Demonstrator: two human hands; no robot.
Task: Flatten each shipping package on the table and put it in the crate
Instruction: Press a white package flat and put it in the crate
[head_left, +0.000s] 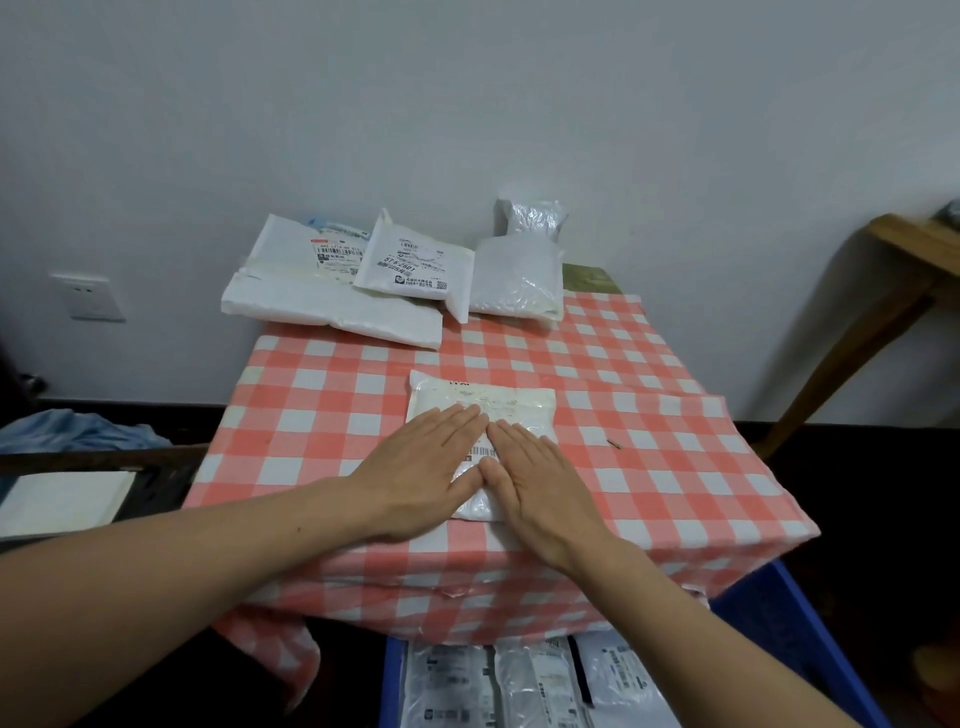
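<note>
Both palms lie flat, fingers straight: left hand (423, 465) and right hand (535, 480) press side by side on the package (480, 402), squeezing it flat; the crate (779, 618) waits below the wrists.

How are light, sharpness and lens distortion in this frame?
Head view: soft, dim, even light, faint shadows under the left hand and right hand; slight sheen on the package; fine label print smeared; wide-angle stretch tilts the outlet at the edge.

Blue crate (769, 623) cut off by bottom edge, package label (480, 451) mostly covered
</note>
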